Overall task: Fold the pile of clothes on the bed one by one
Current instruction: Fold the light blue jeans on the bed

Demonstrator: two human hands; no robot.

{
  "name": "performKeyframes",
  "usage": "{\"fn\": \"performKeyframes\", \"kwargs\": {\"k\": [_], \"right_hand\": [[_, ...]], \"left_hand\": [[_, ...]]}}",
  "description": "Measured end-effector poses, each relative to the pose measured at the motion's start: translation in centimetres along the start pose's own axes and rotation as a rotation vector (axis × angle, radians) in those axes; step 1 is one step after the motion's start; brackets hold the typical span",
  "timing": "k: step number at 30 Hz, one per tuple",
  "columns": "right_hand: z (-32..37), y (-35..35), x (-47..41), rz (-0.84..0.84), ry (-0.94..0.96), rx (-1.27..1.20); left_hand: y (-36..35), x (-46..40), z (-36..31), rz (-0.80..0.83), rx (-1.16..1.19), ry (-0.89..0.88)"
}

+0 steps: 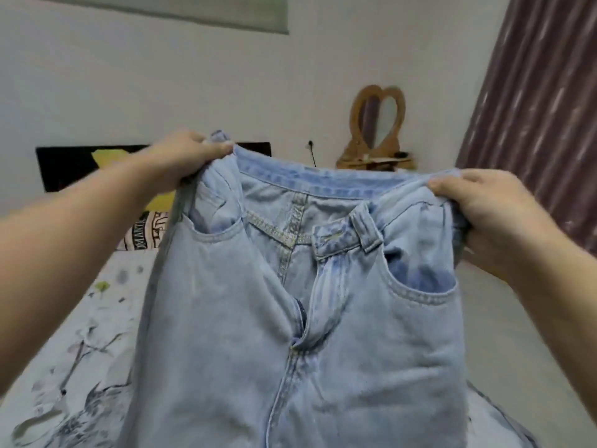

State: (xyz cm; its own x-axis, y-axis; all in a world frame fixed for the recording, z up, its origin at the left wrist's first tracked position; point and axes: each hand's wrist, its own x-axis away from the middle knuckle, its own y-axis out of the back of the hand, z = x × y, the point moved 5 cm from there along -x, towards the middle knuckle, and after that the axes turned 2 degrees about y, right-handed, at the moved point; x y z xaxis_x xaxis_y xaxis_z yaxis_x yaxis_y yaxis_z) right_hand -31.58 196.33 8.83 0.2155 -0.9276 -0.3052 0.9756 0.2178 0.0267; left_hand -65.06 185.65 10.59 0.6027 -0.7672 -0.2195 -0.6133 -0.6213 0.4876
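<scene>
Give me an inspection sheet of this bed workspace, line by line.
Surface: bed with a pale floral sheet.
Job's things: light blue jeans held up by the waistband, fly open, front towards the camera; no pile in view.
Clutter: printed pillow at the head of the bed.
Grippers: left hand and right hand each grip a side of the waistband.
Cables: thin dark cable by the wall socket.
Surroundings: heart-shaped mirror, striped curtain, dark headboard.

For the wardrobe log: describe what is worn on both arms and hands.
Nothing worn shows. The left hand and right hand are bare, with no gloves, rings, watch or bracelet in view. Both forearms are bare to the frame edge, with no sleeve showing.
</scene>
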Motion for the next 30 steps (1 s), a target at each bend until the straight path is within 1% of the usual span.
{"fn": "performKeyframes", "kwargs": {"k": [2,3,5,10,12,16,19,21,23,26,30], "right_hand": [[-6.3,0.8,0.2,0.002,-0.052,0.066],[-8.9,1.5,-0.1,-0.034,-0.087,0.078],[-13.8,2.4,-0.3,-0.062,-0.159,0.097],[-25.0,5.0,-0.6,-0.099,-0.303,0.156],[-28.9,5.9,-1.3,-0.123,-0.369,0.171],[-36.8,7.6,-3.0,-0.134,-0.485,0.181],[-41.8,8.6,-5.1,-0.147,-0.551,0.189],[-44.6,9.1,-6.8,-0.157,-0.573,0.212],[-47.1,9.5,-8.6,-0.153,-0.571,0.231],[-50.1,10.6,-12.1,-0.146,-0.551,0.271],[-52.9,13.0,-17.8,-0.236,-0.451,0.285]], "left_hand": [[-4.2,-0.9,3.9,0.049,-0.050,0.013],[-6.0,-1.8,6.0,0.076,-0.053,0.044],[-10.0,-2.4,9.3,0.172,-0.076,0.101],[-19.6,-3.2,15.2,0.307,-0.084,0.147],[-23.1,-4.1,17.1,0.323,-0.096,0.180],[-30.2,-6.5,20.7,0.315,-0.108,0.221],[-35.4,-8.1,22.7,0.268,-0.100,0.271],[-38.7,-9.8,24.5,0.204,-0.153,0.277],[-41.7,-11.6,26.1,0.176,-0.202,0.271],[-46.2,-15.1,27.5,0.165,-0.241,0.209],[-52.1,-20.7,27.5,0.136,-0.199,0.093]]}}
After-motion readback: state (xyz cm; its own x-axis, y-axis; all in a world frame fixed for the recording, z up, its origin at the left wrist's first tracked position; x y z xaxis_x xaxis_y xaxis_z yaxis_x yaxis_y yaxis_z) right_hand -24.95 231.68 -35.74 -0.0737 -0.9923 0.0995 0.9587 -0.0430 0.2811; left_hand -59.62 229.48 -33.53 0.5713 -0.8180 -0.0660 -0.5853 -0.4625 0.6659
